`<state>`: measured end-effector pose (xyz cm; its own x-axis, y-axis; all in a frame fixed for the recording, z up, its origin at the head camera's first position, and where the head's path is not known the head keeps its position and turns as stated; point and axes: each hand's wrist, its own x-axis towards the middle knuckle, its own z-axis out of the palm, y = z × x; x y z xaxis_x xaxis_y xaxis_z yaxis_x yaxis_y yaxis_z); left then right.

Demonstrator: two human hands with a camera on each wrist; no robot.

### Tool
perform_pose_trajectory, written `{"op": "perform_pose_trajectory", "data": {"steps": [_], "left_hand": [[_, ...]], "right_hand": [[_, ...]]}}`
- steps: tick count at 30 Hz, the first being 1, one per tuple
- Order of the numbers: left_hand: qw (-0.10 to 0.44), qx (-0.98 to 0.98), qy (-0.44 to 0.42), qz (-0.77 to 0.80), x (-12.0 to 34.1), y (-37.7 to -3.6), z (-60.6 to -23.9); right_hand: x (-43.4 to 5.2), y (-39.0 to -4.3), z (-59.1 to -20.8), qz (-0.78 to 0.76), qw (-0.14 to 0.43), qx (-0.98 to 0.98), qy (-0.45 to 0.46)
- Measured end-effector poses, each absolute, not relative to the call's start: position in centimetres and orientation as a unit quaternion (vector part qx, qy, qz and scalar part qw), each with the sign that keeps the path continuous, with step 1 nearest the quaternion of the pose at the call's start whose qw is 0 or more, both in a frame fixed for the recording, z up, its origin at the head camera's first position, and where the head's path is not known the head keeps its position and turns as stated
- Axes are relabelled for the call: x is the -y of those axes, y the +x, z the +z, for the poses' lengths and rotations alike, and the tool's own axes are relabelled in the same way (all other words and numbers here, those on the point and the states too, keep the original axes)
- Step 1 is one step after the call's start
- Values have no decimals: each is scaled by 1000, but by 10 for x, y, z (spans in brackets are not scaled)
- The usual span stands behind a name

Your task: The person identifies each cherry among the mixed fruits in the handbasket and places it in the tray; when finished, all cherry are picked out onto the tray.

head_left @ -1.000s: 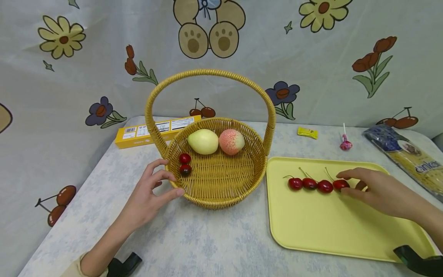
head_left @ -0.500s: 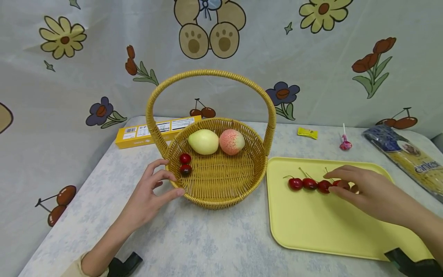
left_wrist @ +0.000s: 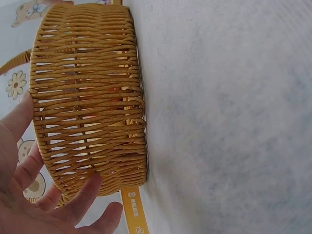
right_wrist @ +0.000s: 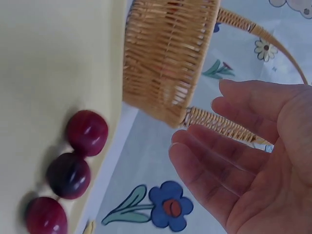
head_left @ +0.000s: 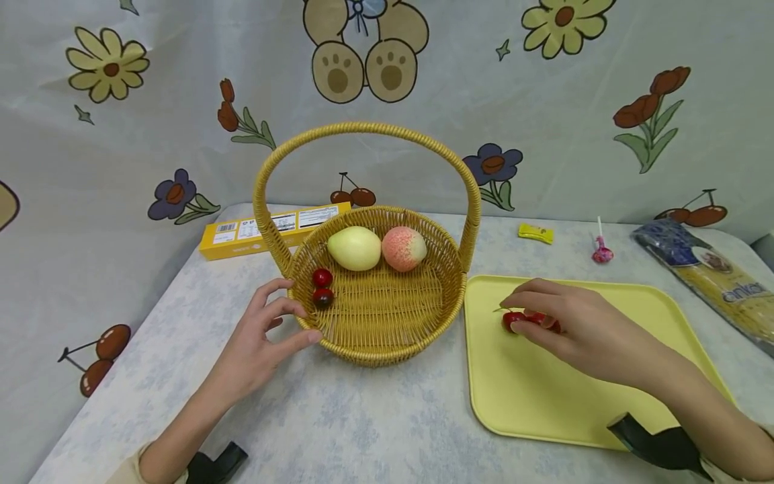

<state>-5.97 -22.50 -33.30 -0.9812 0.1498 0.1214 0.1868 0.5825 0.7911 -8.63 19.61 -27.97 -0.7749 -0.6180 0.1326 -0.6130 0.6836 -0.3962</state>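
A woven yellow basket (head_left: 375, 353) with a tall handle stands mid-table. In it lie two dark cherries (head_left: 322, 288), a pale green fruit (head_left: 355, 248) and a peach (head_left: 404, 248). My left hand (head_left: 300, 321) rests against the basket's near-left rim, fingers relaxed; the left wrist view shows the basket wall (left_wrist: 87, 97) beside those fingers (left_wrist: 73, 202). On the yellow tray (head_left: 544, 410) a row of cherries (head_left: 512, 319) lies partly under my right hand (head_left: 521, 310). It hovers over them holding nothing. The right wrist view shows three cherries (right_wrist: 68, 175) below the right hand's palm (right_wrist: 243, 161).
Behind the basket lies a long yellow box (head_left: 272, 228). A small yellow wrapper (head_left: 536, 232), a pink lollipop (head_left: 602, 253) and a pasta packet (head_left: 713, 282) lie at the back right. A flower-print cloth hangs behind the table.
My right hand has slid left along the row of cherries, from its right end to its left end, and now covers most of them. The left hand and basket have not moved.
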Motion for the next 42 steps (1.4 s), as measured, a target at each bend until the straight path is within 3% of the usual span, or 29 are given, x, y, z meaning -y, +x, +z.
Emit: {"op": "perform_pose_trajectory", "data": {"steps": [22, 30, 42], "left_hand": [[19, 891, -100, -443, 224, -60, -331], [14, 892, -98, -442, 226, -61, -332], [14, 891, -99, -443, 226, -61, -332]], "right_hand": [[-104, -122, -248, -157, -5, -871, -465], [-46, -154, -232, -132, 48, -845, -516], [26, -186, -251, -88, 185, -813, -545]]}}
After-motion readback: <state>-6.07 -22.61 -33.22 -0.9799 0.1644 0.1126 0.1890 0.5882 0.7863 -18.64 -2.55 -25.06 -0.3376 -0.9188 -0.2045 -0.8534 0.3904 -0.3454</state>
